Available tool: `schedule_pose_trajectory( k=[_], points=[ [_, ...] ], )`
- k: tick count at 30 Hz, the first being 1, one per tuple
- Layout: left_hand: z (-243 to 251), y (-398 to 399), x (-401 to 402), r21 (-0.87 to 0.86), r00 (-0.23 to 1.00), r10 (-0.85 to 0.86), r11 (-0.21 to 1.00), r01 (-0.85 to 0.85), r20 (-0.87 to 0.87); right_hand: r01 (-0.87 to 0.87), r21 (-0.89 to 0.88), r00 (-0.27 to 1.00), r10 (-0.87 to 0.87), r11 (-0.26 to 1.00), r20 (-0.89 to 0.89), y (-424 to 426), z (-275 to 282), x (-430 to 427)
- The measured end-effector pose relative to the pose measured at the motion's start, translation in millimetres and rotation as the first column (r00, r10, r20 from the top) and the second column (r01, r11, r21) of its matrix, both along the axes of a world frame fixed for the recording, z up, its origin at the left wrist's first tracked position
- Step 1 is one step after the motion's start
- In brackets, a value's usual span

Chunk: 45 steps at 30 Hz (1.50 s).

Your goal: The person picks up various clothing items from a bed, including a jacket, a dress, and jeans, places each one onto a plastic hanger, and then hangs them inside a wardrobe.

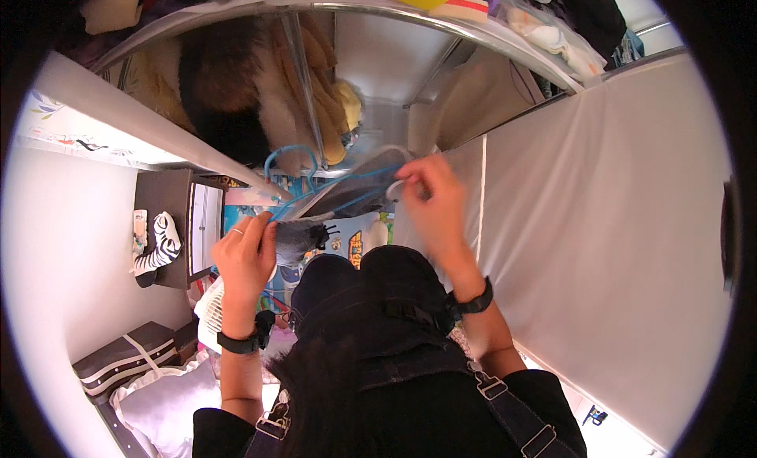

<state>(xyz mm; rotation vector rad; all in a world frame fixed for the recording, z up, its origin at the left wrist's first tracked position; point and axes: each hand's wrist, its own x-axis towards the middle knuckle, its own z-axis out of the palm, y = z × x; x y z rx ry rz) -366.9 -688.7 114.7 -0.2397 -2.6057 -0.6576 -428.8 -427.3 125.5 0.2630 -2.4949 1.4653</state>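
Observation:
A blue clothes hanger [362, 175] spans the space between my two hands, its hook curving up on the left. My left hand [243, 245] pinches one end of the hanger along with the edge of a thin grey garment [355, 194]. At the other end, my right hand [434, 192] is slightly blurred, its thumb and finger on the garment's light edge and close to the hanger's tip. The dark grey lower part of the cloth [293, 239] hangs beside my left hand, above the floor.
Ahead stands a fabric wardrobe with a metal rail [301, 79] and hanging coats [301, 109]. Folded clothes lie on its top shelf. Its cloth cover [562, 192] fills the right side. At left are a dark cabinet [168, 186], a white basket [210, 316] and a frilled pillow [171, 405].

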Motion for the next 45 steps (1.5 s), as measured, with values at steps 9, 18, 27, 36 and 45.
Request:
schedule_pose_trajectory(
  k=[9,18,27,36,45],
  points=[
    [23.1,-9.5,-1.1,0.178,0.984,0.016,0.984,0.016,-0.177,-0.049,-0.149,0.965,0.009,0.988,-0.261,10.9,30.2,12.6],
    [76.8,9.3,-26.4,-0.154,0.913,-0.259,0.963,0.221,-0.314,-0.389,0.425,0.903,0.429,0.817,0.004,16.4,57.9,4.1],
    [58.5,18.6,-42.3,-0.141,0.959,-0.211,0.972,0.186,-0.191,-0.397,0.053,0.913,0.389,0.916,0.124,42.2,45.6,15.0],
    [33.9,59.0,-55.0,0.183,0.957,-0.127,0.967,0.179,-0.261,-0.114,0.033,0.99,0.111,0.993,0.087,81.4,40.2,15.9],
    [-30.5,127.2,-61.0,0.327,0.995,-0.007,0.944,0.04,-0.101,0.201,-0.092,0.936,-0.164,0.975,0.312,115.1,-22.4,60.1]
  ],
)
